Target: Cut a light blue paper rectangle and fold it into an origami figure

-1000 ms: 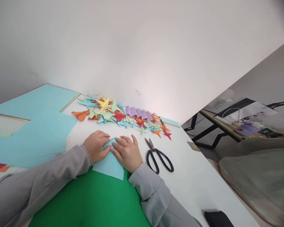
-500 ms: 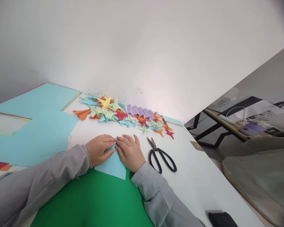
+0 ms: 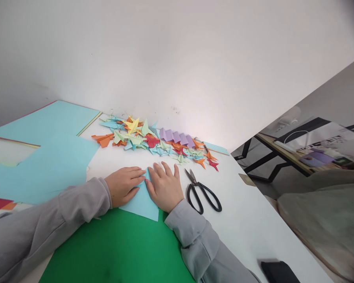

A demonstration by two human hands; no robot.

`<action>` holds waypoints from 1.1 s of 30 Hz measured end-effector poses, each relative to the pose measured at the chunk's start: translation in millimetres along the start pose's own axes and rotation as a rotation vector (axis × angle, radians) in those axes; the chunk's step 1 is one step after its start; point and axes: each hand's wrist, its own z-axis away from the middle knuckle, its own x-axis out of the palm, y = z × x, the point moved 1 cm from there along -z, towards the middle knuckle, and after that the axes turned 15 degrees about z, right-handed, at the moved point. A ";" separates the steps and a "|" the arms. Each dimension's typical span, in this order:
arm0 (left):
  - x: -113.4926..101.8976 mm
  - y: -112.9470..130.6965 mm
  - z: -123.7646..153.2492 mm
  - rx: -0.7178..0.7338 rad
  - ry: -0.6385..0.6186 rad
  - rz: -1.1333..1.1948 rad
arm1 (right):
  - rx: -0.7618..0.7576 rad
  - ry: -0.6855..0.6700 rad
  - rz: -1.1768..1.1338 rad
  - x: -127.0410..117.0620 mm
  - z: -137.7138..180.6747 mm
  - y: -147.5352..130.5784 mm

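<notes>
Both flat, fingers spread, gripping nothing: left hand point(image 3: 124, 189) and right hand point(image 3: 164, 188) press a pale-blue folded paper point(image 3: 141, 202), pointed at its far end, overlapping a matte green sheet point(image 3: 115, 247) on the near tabletop point(image 3: 247, 228); black scissors point(image 3: 203, 192) just right; creased origami pile point(image 3: 156, 142) far.

Bright, even light (corners dark), edges warped

This was a paper-craft workspace: the white worktop point(image 3: 247, 220) against a bare wall point(image 3: 177, 59) held coloured paper sheets point(image 3: 53, 157), a heap of folded origami figures point(image 3: 153, 141) and black scissors point(image 3: 203, 192).
</notes>
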 end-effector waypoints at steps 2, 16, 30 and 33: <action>0.0 1.1 -0.2 0.000 -0.005 -0.019 | 0.007 -0.012 0.023 -1.1 0.1 -0.4; -0.3 1.1 -1.4 0.019 -0.023 -0.028 | 0.005 -0.001 0.111 -6.1 -0.5 -2.2; 9.2 -4.9 -1.3 0.010 -0.022 -0.060 | 0.014 -0.024 0.156 -8.4 0.7 -4.3; 7.0 -2.8 -1.8 0.007 -0.041 -0.060 | 0.020 -0.028 0.154 -6.9 1.2 -4.2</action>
